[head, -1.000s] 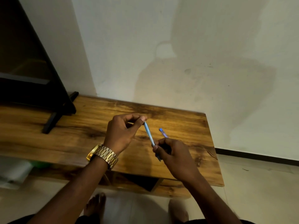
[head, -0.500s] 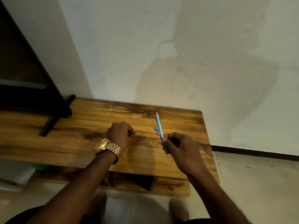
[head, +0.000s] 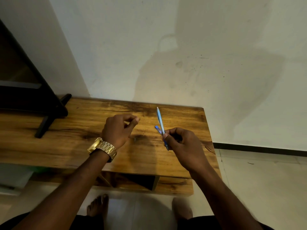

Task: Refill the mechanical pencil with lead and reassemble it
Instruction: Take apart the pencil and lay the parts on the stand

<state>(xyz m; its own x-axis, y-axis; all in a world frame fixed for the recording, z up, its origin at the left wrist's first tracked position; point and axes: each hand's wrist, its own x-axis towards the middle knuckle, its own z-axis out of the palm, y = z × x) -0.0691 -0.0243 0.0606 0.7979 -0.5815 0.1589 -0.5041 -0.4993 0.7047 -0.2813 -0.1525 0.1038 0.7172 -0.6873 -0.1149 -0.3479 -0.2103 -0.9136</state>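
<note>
My right hand point(head: 181, 143) grips a slim light-blue mechanical pencil point(head: 160, 121) by its lower part, so the long end points up and away over the wooden table point(head: 74, 146). A shorter dark-blue piece point(head: 157, 129) sticks out of the same hand, just left of the pencil. My left hand point(head: 117, 130), with a gold watch point(head: 103, 147) on its wrist, hovers above the table about a hand's width left of the pencil. Its thumb and forefinger are pinched together, and nothing is visible between them. A tiny dark speck point(head: 134, 139) lies on the table below that hand.
A black screen point(head: 25, 90) on a black foot point(head: 44, 125) stands on the table's left part. A pale wall rises right behind the table. The table's right edge point(head: 211, 143) drops to a tiled floor. My bare feet point(head: 98, 205) are under the front edge.
My left hand let go of the pencil's end, dropped as a fist to the table, and is now raised again with fingers pinched. My right hand swung the pencil upright.
</note>
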